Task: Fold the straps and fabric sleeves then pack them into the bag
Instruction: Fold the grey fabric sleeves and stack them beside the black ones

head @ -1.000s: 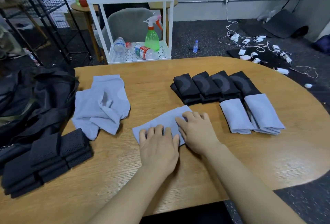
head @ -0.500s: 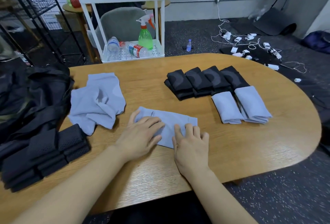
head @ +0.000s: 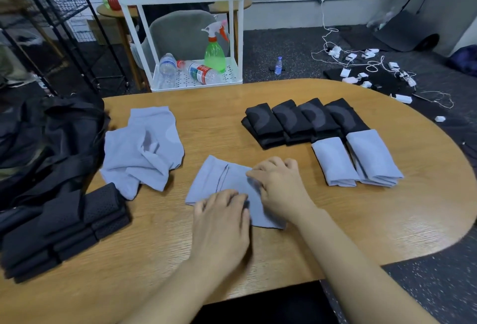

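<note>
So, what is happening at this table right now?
A person is folding a grey sleeve flat on the table. The left hand rests on its near edge and the right hand grips its right side. Folded grey sleeves and black sleeves lie to the right, folded straps and an unfolded pile to the left, beside the bag. Nothing visibly packed yet.

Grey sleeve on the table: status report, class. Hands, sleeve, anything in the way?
Left hand and right hand on the grey sleeve, mid-fold. Right fingers curled at its edge. Nothing in the way.
</note>
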The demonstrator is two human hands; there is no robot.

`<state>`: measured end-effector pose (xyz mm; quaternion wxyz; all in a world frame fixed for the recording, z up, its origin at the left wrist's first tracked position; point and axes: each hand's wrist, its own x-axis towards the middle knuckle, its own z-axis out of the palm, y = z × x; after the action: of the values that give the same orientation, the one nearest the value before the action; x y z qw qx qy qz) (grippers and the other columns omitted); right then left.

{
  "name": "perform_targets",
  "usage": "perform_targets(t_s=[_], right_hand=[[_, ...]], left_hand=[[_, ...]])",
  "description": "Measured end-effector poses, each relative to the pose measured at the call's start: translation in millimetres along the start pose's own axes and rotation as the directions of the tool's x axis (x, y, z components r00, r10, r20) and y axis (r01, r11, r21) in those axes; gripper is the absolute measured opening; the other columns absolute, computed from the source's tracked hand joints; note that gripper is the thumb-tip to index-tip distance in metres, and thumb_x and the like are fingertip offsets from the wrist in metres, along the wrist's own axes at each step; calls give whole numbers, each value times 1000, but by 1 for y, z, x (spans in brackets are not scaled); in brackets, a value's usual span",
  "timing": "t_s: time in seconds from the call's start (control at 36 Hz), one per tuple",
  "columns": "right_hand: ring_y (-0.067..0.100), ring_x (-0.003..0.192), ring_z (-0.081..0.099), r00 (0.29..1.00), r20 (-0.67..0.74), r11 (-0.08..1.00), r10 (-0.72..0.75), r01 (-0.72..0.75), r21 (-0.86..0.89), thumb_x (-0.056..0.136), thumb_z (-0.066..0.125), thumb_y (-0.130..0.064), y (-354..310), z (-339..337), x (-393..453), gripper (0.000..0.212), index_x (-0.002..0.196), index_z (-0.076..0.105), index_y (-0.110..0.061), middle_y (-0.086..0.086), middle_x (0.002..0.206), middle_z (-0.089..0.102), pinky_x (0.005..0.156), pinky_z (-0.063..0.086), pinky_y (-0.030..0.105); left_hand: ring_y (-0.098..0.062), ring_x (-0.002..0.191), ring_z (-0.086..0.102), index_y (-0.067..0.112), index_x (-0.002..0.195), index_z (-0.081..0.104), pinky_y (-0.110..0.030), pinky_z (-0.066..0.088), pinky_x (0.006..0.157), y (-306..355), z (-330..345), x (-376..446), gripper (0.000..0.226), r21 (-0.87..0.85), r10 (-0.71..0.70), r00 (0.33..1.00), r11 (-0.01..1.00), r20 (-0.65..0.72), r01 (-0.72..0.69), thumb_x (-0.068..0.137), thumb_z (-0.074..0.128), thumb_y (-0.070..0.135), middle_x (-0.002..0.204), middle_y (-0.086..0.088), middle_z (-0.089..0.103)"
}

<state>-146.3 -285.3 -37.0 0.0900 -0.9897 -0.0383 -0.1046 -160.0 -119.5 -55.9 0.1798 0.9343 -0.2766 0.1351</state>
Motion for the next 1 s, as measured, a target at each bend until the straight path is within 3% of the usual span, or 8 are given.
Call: perform_targets(t_s=[0.11, 0.28, 0.44, 0.53, 0.58, 0.78, 1.0], right_hand=[[16, 120, 38, 989, 138, 997, -57, 62, -34, 92, 43, -11, 9, -2, 12, 41, 124, 63, -28, -9, 128, 54, 92, 19, 36], [17, 115, 37, 986, 166, 994, -30, 46, -96, 92, 42, -14, 13, -6, 8, 40, 122, 64, -29, -7, 121, 52, 88, 18, 37], [19, 103, 41, 993, 117, 994, 8, 5, -113, 86, 39, -15, 12, -5, -14, 38, 107, 68, -28, -5, 104, 51, 72, 12, 35], [21, 79, 47, 998, 55, 990, 32, -24, -142, 67, 47, -13, 7, 1, -30, 28, 78, 71, -23, -4, 79, 52, 64, 12, 35], [21, 71, 47, 1000, -22, 986, 20, -24, -164, 61, 53, -12, 4, 7, -38, 19, 69, 68, -21, -3, 73, 49, 62, 14, 35], [22, 73, 46, 988, -153, 985, 23, -49, -167, 56, 53, -10, -11, 17, -58, 22, 74, 64, -18, -1, 76, 49, 64, 17, 35], [22, 80, 50, 984, -171, 991, 51, -71, -114, 60, 68, -8, -14, 15, -60, 26, 84, 69, -20, -3, 82, 55, 67, 21, 35]], left_hand=[[-17, 84, 61, 28, 94, 66, -33, 25, 74, 4, 4, -9, 31, 77, -85, 994, 994, 68, 79, 89, 37, 37, 93, 9, 62], [-18, 88, 61, 26, 89, 66, -34, 29, 87, -10, 0, 3, 42, 85, -64, 992, 995, 113, 54, 95, 26, 40, 90, 9, 61], [-11, 91, 57, 31, 89, 60, -36, 14, 108, -36, -3, 18, 42, 59, 26, 990, 998, 141, -34, 96, 20, 42, 88, 15, 57], [-9, 95, 56, 33, 91, 58, -37, 6, 111, -49, -5, 24, 40, 5, 82, 982, 996, 172, -84, 95, 20, 43, 91, 18, 55], [-8, 99, 55, 33, 93, 58, -36, 2, 112, -55, -7, 28, 41, -38, 118, 974, 993, 193, -113, 93, 19, 45, 94, 18, 56], [-2, 109, 50, 33, 99, 57, -34, -5, 114, -64, -13, 31, 48, -95, 187, 953, 981, 240, -168, 88, 14, 51, 103, 21, 55], [-2, 116, 49, 34, 107, 60, -39, -3, 114, -63, -17, 21, 48, -142, 229, 951, 969, 210, -202, 89, 23, 59, 112, 22, 56]])
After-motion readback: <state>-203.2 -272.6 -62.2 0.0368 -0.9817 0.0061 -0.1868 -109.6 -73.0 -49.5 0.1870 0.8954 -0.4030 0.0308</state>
